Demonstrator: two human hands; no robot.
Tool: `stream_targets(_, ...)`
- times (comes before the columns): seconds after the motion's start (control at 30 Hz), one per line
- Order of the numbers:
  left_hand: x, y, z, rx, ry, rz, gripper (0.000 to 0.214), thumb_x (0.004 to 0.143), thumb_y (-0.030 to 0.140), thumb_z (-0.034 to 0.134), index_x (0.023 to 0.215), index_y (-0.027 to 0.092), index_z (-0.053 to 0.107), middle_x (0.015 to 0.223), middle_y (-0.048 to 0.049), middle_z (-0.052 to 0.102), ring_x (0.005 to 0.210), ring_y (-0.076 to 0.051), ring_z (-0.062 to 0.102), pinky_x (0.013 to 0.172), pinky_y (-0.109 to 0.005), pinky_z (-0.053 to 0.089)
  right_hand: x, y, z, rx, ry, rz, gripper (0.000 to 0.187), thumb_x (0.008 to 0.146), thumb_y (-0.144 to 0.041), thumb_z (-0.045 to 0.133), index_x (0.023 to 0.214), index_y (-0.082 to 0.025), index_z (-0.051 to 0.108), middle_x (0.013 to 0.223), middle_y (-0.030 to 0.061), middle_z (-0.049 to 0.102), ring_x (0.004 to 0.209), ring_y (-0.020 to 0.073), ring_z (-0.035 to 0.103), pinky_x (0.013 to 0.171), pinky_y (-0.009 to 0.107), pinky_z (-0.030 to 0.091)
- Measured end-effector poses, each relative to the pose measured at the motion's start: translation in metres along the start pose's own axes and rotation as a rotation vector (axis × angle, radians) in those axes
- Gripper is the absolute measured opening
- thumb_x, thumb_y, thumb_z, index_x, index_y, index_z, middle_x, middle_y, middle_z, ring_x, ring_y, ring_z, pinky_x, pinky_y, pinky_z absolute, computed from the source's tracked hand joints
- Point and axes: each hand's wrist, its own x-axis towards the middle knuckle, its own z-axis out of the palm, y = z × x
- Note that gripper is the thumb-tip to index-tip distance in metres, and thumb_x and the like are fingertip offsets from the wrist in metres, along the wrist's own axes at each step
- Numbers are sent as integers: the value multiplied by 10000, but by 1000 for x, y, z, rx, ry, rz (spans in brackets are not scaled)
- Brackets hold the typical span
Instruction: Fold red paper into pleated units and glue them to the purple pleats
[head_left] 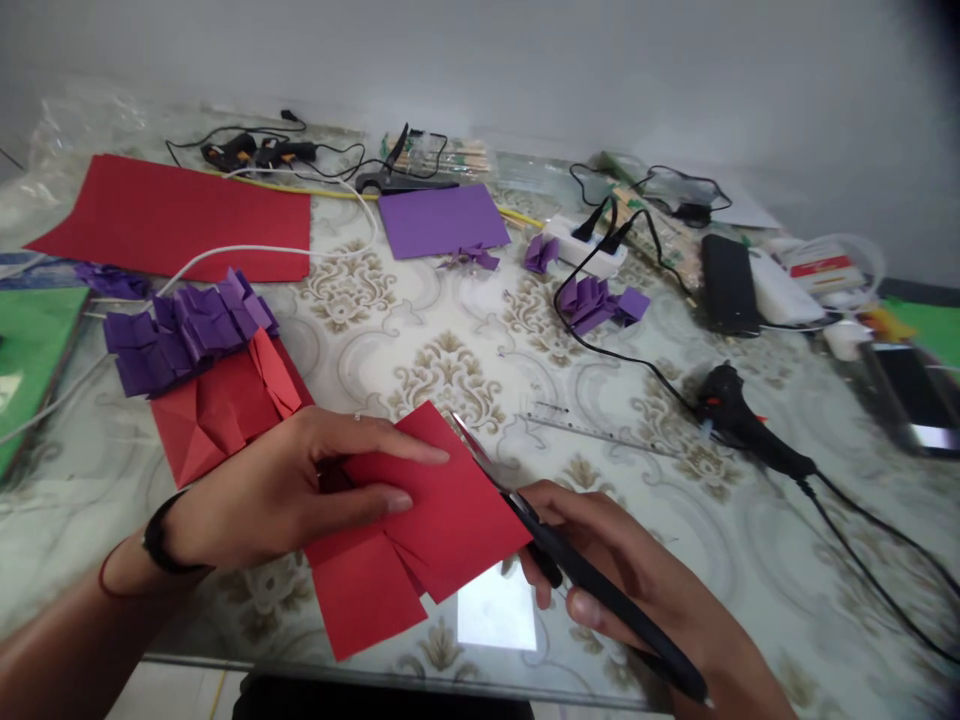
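My left hand (300,490) holds a folded or slit sheet of red paper (450,510), with index finger and thumb lying over it and the other fingers hidden. My right hand (607,560) grips a pair of black-handled scissors (592,580). Their metal blades run along the upper right edge of the red paper; whether they cut into it, I cannot tell. Close behind my left hand lies a red folded paper piece (217,410), with several purple folded paper pieces (187,330) resting against its far side.
A black glue gun (750,425) lies at the right, its cord trailing off. Beyond my hands are a clear ruler (592,425), a white power strip (585,245), purple paper (442,220) and large red sheets (187,220). A phone (911,390) lies far right.
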Motion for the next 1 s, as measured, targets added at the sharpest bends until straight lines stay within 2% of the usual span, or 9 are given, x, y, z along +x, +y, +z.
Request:
stream_targets(0.13, 0, 2, 1, -14, 15, -35, 327, 947, 298, 753, 1269, 322, 804, 1114, -26, 828, 916, -190, 747, 763, -228, 573, 2, -1, -1, -1, -41, -14, 506, 914, -600, 735, 1281, -253, 698, 795, 18, 658, 688, 173, 614, 601, 272, 494)
stream_targets(0.3, 1, 2, 1, 10, 15, -29, 321, 945, 296, 747, 1258, 315, 810, 889, 8, 788, 784, -153, 697, 711, -205, 553, 3, 2, -2, 6, -59, 9, 527, 917, -596, 738, 1301, -236, 698, 804, 29, 660, 710, 177, 615, 599, 269, 503)
stream_targets(0.4, 2, 2, 1, 16, 13, 8, 322, 948, 302, 750, 1265, 308, 808, 838, 14, 763, 773, -153, 686, 732, -218, 555, 2, 4, -2, 15, -65, 4, 518, 922, -575, 743, 1319, -246, 693, 817, 26, 658, 707, 169, 605, 592, 259, 502)
stream_targets(0.57, 2, 3, 1, 11, 18, -12, 320, 937, 285, 756, 1251, 304, 815, 922, -1, 796, 796, -167, 705, 733, -230, 545, 2, 4, -1, 11, -61, 1, 489, 934, -564, 738, 1314, -261, 688, 819, 22, 654, 695, 161, 596, 597, 256, 508)
stream_targets(0.77, 1, 3, 1, -15, 13, -25, 323, 929, 291, 754, 1246, 288, 817, 876, 3, 780, 737, -143, 670, 646, -195, 511, 2, 2, 0, -15, -33, 52, 483, 905, -587, 752, 1224, -229, 695, 774, 21, 646, 656, 161, 580, 559, 250, 478)
stream_targets(1.0, 2, 0, 2, -49, 23, -40, 320, 918, 298, 769, 1233, 318, 824, 985, 2, 817, 817, -158, 716, 678, -190, 543, 4, 3, 0, -57, -44, 34, 431, 920, -574, 745, 1177, -230, 702, 749, 7, 642, 620, 147, 576, 533, 245, 447)
